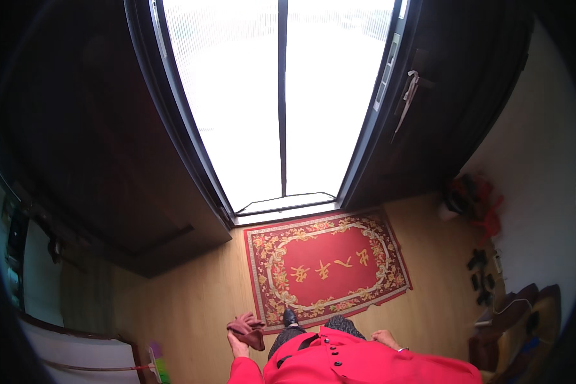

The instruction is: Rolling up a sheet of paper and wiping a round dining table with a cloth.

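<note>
In my left hand (239,345) is a crumpled reddish-brown cloth (247,329), gripped at waist height beside my body. Some of its folds stick up like fingers, so whether it is a cloth or a glove is hard to tell. My right hand (385,339) hangs at my other side with the fingers curled in, and nothing shows in it. Below and ahead of me lies a red floor mat (326,269) with a floral border and yellow lettering. My shoe (290,317) rests on its near edge.
Ahead stands a bright doorway (237,128) between two dark door leaves, a pale cloth strip (407,96) hanging on the right handle. Shoes (481,275) and a red plastic object (489,217) sit along the right wall. A white cabinet (89,355) stands left.
</note>
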`<state>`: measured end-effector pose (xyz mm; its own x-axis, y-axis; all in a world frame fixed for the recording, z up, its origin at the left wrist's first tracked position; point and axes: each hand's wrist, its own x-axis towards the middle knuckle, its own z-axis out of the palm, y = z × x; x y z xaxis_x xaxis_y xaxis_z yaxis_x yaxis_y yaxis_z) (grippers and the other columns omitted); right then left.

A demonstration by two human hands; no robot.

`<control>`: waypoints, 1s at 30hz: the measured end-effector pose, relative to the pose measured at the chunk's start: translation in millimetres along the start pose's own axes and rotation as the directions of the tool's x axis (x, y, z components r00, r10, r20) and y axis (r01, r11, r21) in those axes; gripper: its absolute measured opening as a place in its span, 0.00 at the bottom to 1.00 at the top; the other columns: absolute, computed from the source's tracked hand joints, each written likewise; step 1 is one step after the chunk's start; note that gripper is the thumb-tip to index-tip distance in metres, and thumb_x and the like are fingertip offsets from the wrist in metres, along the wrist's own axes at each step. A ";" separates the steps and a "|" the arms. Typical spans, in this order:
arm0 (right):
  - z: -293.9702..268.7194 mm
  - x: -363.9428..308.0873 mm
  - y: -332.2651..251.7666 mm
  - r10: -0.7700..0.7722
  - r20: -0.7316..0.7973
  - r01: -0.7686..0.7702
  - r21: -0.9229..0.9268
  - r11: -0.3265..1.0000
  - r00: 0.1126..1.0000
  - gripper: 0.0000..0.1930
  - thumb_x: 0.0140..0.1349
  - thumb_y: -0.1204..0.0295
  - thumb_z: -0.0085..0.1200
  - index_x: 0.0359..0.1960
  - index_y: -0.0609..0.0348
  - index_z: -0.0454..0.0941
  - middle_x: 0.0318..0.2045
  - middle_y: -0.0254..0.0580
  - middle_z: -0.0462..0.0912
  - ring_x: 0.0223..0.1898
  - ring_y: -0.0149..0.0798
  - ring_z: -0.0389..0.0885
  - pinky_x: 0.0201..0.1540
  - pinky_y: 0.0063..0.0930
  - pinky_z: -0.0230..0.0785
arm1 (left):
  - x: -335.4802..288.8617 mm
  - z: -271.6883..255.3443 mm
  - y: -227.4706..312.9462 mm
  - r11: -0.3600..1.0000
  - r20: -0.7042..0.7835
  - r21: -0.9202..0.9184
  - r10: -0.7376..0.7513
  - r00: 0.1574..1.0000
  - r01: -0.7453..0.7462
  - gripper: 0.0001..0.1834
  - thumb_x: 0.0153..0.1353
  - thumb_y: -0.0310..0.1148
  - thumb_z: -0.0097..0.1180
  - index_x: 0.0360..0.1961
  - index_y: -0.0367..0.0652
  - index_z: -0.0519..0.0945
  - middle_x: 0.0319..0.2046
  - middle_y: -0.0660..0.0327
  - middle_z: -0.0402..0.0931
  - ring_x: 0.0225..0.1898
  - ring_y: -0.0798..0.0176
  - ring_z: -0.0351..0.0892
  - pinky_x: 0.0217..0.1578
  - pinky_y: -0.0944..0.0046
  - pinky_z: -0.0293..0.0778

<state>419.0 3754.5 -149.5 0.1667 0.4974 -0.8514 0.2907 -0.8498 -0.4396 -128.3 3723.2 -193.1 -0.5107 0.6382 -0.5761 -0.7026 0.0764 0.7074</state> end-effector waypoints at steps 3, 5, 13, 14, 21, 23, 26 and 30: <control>24.8 19.0 -45.0 -0.132 0.047 0.132 0.003 0.991 0.990 0.10 0.59 0.73 0.52 0.41 0.62 0.80 0.27 0.40 0.83 0.26 0.34 0.82 0.26 0.26 0.76 | 26.2 66.1 52.2 0.995 0.219 -0.010 -0.094 0.971 0.099 0.28 0.70 0.49 0.38 0.64 0.46 0.57 0.58 0.56 0.66 0.57 0.55 0.68 0.57 0.57 0.69; 33.9 32.8 -70.3 -0.245 0.120 0.257 -0.102 0.961 0.962 0.11 0.59 0.72 0.52 0.41 0.63 0.80 0.27 0.39 0.83 0.27 0.33 0.82 0.28 0.26 0.77 | 4.8 119.3 82.6 0.958 0.178 0.286 -0.025 0.984 -0.027 0.28 0.70 0.49 0.37 0.64 0.45 0.56 0.57 0.56 0.67 0.56 0.55 0.69 0.56 0.57 0.69; 62.2 88.8 -172.0 -0.254 0.295 0.317 -0.189 0.929 0.921 0.13 0.61 0.68 0.54 0.41 0.65 0.80 0.30 0.32 0.84 0.33 0.27 0.81 0.39 0.21 0.74 | 57.1 58.8 16.7 0.842 -0.074 0.529 0.169 0.983 -0.105 0.25 0.62 0.43 0.45 0.57 0.42 0.66 0.51 0.53 0.73 0.52 0.52 0.72 0.53 0.54 0.70; 57.8 98.1 -181.9 -0.268 0.284 0.327 -0.187 0.927 0.921 0.13 0.61 0.68 0.54 0.41 0.65 0.80 0.30 0.32 0.84 0.33 0.27 0.81 0.39 0.21 0.74 | 58.3 61.0 11.8 0.500 -0.048 0.854 0.343 0.938 -0.139 0.28 0.65 0.53 0.33 0.52 0.43 0.74 0.51 0.55 0.74 0.51 0.49 0.73 0.52 0.54 0.72; 23.1 138.8 -279.7 -0.368 0.169 0.393 -0.147 0.908 0.914 0.13 0.61 0.68 0.54 0.41 0.65 0.80 0.30 0.32 0.83 0.33 0.27 0.81 0.39 0.21 0.74 | 164.5 66.7 1.0 0.970 0.114 -0.104 -0.206 0.972 0.218 0.27 0.66 0.53 0.35 0.51 0.43 0.75 0.51 0.54 0.75 0.52 0.49 0.73 0.54 0.53 0.71; 5.6 148.4 -296.2 -0.385 0.109 0.397 -0.141 0.907 0.917 0.13 0.61 0.68 0.54 0.41 0.65 0.80 0.30 0.32 0.83 0.33 0.27 0.81 0.39 0.21 0.74 | 193.7 99.3 4.4 0.981 0.116 -0.029 -0.186 0.976 0.190 0.27 0.66 0.53 0.35 0.51 0.44 0.75 0.52 0.54 0.75 0.53 0.49 0.73 0.54 0.52 0.70; -5.3 154.2 -303.9 -0.388 0.048 0.391 -0.139 0.910 0.920 0.12 0.61 0.68 0.54 0.41 0.64 0.80 0.30 0.33 0.83 0.33 0.27 0.81 0.39 0.21 0.73 | 220.5 128.8 21.0 0.987 0.094 0.085 -0.147 0.985 0.139 0.27 0.66 0.52 0.36 0.51 0.44 0.75 0.52 0.54 0.75 0.53 0.49 0.73 0.54 0.52 0.70; -26.2 163.1 -313.0 -0.402 -0.022 0.392 -0.176 0.903 0.915 0.12 0.61 0.68 0.54 0.40 0.64 0.81 0.30 0.33 0.83 0.33 0.27 0.80 0.39 0.21 0.73 | 252.9 234.6 50.1 0.978 0.069 0.199 -0.080 0.994 0.065 0.27 0.66 0.52 0.36 0.51 0.44 0.75 0.52 0.54 0.75 0.54 0.49 0.73 0.55 0.52 0.70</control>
<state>379.9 4106.2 -143.3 0.0562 0.8007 -0.5965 0.4938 -0.5415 -0.6804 -176.5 4068.1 -207.3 -0.4174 0.6812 -0.6014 -0.6216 0.2687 0.7358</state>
